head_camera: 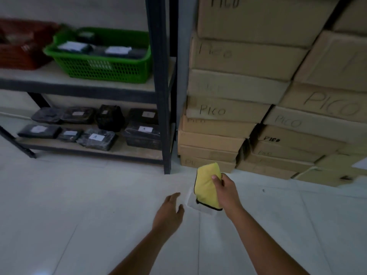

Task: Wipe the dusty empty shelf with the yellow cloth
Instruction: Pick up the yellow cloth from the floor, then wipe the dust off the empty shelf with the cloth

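A folded yellow cloth (pixel 206 185) with a black edge hangs above the pale floor, gripped by my right hand (pixel 226 190), thumb on its front. My left hand (pixel 170 212) is held out lower and to the left, fingers loosely apart and holding nothing. A dark metal shelving unit (pixel 160 92) stands ahead on the left. Its upper board (pixel 49 76) and lower board (pixel 119 147) both carry things. No empty shelf shows in this view.
A green basket (pixel 101 64) and a red basket (pixel 17 52) sit on the upper board. Several black wrapped packages (pixel 95 135) lie on the lower one. Stacked cardboard boxes (pixel 248 86) marked PICO fill the right side. The tiled floor (pixel 69 205) spreads in front.
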